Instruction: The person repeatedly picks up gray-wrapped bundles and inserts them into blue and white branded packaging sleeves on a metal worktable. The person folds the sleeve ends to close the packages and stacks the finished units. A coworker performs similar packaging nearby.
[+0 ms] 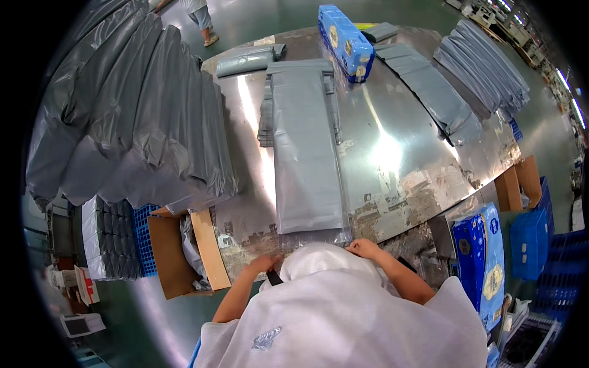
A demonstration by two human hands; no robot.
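Note:
A flat stack of grey plastic bags (308, 165) lies lengthwise in front of me on the metal table. Clear plastic sheeting (331, 236) sticks out from under its near end. At the right corner of that clear plastic, my right hand (366, 249) is closed, thumb and finger pinching its edge. My left hand (264, 264) is beside the left corner, fingers curled inward; what they grip is too small to make out. Part of the near edge is hidden by my white-clothed body. Shorter folded grey bags (266, 119) show beneath the far part of the stack.
Tall grey bag bundles (141, 116) crowd the left side. A blue package (346, 43) stands at the far edge, more grey bags (429, 92) to the right. Cardboard boxes (169, 257) flank the table (399, 202); another blue package (481, 264) is near right. A person (199, 15) stands beyond.

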